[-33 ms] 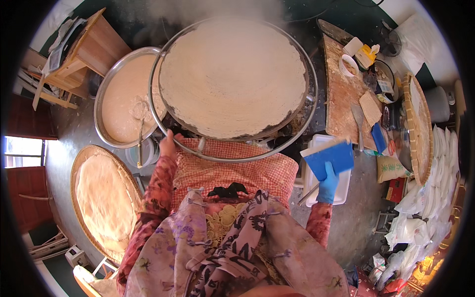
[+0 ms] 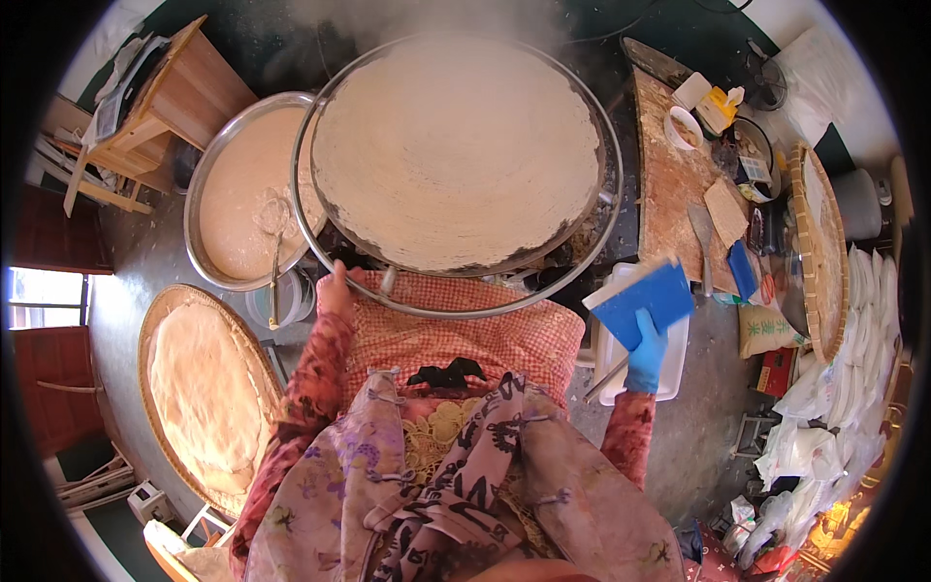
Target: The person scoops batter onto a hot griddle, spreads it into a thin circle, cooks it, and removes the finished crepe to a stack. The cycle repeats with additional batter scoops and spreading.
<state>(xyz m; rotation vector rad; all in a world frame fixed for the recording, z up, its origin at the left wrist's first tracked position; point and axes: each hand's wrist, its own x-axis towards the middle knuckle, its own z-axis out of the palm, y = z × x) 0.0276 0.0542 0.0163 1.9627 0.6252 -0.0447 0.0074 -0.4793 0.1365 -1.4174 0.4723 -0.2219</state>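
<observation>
Far left, a woven tray [image 2: 160,320] bearing a pale flatbread [image 2: 199,388], and above it a steel basin [image 2: 208,184] of batter with a ladle [image 2: 274,257] standing in it. Centre, the left hand [image 2: 335,286] closed on the near rim of the big round griddle [image 2: 388,291], spread edge to edge with thin steaming batter [image 2: 456,145]. Right, the right hand [image 2: 645,349], blue-gloved, gripping a blue spreader [image 2: 645,301] over a white tub [image 2: 674,364], beside a floury wooden board [image 2: 669,184].
</observation>
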